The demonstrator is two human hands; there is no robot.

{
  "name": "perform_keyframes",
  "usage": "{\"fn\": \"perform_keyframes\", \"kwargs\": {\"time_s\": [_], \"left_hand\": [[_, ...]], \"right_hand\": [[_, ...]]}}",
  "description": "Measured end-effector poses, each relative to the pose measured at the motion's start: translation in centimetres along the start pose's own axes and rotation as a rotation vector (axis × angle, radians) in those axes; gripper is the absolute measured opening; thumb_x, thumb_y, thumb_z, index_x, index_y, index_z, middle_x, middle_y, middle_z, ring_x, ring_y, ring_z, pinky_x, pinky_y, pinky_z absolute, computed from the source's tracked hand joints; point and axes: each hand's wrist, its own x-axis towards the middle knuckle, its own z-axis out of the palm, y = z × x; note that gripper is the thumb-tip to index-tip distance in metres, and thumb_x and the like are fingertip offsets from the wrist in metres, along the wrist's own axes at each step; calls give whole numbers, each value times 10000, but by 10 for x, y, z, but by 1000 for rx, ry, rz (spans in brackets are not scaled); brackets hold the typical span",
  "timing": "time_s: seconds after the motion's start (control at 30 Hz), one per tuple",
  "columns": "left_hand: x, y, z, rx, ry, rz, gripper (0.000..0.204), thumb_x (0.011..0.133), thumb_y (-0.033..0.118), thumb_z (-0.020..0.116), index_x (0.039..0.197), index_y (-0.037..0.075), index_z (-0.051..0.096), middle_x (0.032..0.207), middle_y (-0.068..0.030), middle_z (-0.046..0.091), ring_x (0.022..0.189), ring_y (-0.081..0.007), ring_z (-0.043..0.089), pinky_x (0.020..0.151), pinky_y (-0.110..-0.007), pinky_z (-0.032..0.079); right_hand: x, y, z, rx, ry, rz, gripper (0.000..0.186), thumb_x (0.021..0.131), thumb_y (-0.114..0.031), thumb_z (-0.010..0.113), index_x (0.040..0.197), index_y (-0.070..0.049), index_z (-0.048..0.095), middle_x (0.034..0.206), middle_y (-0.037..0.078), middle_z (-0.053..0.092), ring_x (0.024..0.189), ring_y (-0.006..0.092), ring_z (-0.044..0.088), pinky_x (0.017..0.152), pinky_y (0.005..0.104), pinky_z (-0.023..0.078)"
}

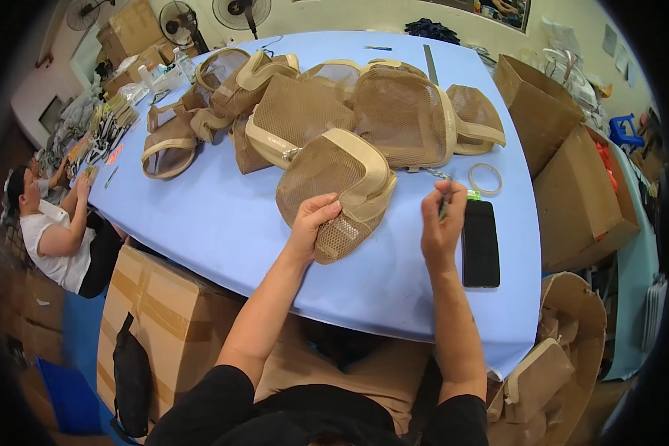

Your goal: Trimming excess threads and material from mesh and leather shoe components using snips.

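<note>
My left hand [314, 225] is closed on the lower part of a brown mesh pouch [334, 182] with a tan binding, thumb on top of the mesh. To its right, my right hand [441, 227] is raised over the table, fingers curled round a small slim dark tool [444, 202] whose kind I cannot make out. Just beyond the held pouch lie more mesh pouches, one with a tan zip edge [297, 111] and a larger one [401, 115] with a metal pull. A black phone [481, 244] rests beside my right wrist, near a roll of tape [485, 179].
More mesh pieces [175, 145] are heaped at the far left of the blue-covered table [223, 215]. A dark ruler [430, 64] lies at the back. Cardboard boxes [583, 193] flank the right edge, another box [156, 320] the near left. A co-worker [56, 230] sits at left.
</note>
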Motion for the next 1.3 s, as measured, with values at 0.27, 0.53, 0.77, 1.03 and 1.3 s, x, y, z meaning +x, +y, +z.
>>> {"fn": "perform_keyframes", "kwargs": {"time_s": [0.27, 0.53, 0.77, 1.03, 1.3], "left_hand": [[1, -2, -1, 4, 11, -3, 189, 827, 95, 536, 941, -44, 593, 851, -78, 629, 724, -107, 588, 647, -223, 480], [0, -1, 2, -6, 33, 18, 197, 828, 89, 533, 958, -45, 593, 865, -87, 632, 730, -119, 594, 654, -227, 485], [-1, -2, -1, -12, 40, 18, 181, 828, 82, 531, 947, -36, 600, 858, -85, 634, 727, -124, 598, 648, -232, 487], [-2, -3, -5, -41, 46, 45, 174, 828, 77, 532, 948, -27, 604, 858, -81, 635, 724, -123, 596, 650, -228, 484], [-1, -5, -4, -27, 66, 48, 174, 822, 67, 535, 948, -33, 603, 858, -80, 634, 731, -118, 590, 652, -226, 478]], "right_hand": [[-6, -2, 3, -392, -187, -217, 332, 753, -129, 649, 976, -17, 430, 753, 101, 495, 647, 202, 513, 567, 298, 418], [0, -3, -2, -625, -172, -515, 330, 643, -122, 724, 897, -60, 521, 760, 69, 570, 649, 234, 552, 561, 320, 416], [3, -5, -4, -689, -161, -636, 339, 621, -112, 724, 897, -76, 530, 758, 53, 582, 654, 220, 552, 554, 320, 406], [4, -9, -5, -694, -188, -630, 322, 625, -98, 724, 884, -61, 535, 751, 71, 588, 655, 231, 556, 557, 322, 419], [3, -10, -5, -694, -211, -628, 295, 641, -93, 722, 864, -46, 535, 733, 92, 590, 651, 247, 559, 566, 326, 435]]}}
